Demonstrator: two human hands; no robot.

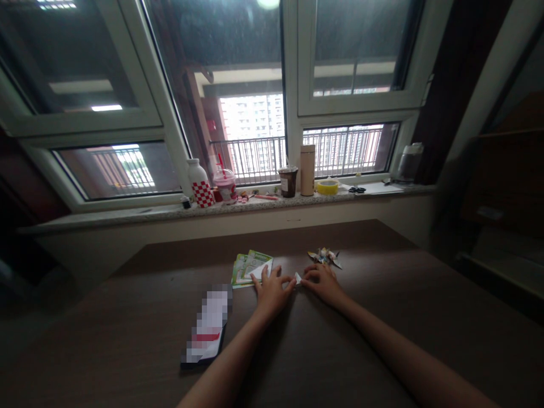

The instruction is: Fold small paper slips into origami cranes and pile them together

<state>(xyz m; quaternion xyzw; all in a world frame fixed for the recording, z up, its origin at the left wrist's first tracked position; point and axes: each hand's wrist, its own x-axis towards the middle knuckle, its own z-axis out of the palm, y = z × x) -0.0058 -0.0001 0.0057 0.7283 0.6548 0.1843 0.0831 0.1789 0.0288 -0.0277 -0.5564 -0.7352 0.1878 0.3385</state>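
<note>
A small white folded piece of paper (298, 278) stands between my two hands over the table. My left hand (273, 290) pinches its left side between thumb and finger, the other fingers spread towards some cards. The fingertips of my right hand (326, 284) close on the right side of the same paper. Just beyond the left fingers lie overlapping green-and-white printed cards (240, 268), with a white triangular sheet (260, 271) on top. Behind my right hand sits a pointed, patterned folded-paper piece (325, 255). To the left of my left forearm is a phone (208, 326) with its screen blurred out.
The dark brown table (140, 306) reaches to the wall below a window. Along the stone sill (170, 212) stand a checkered white bottle (200, 187), a pink drink cup (225, 186), a dark drink cup (288, 182), a beige flask (307, 170), yellow tape (327, 187) and scissors (357, 190).
</note>
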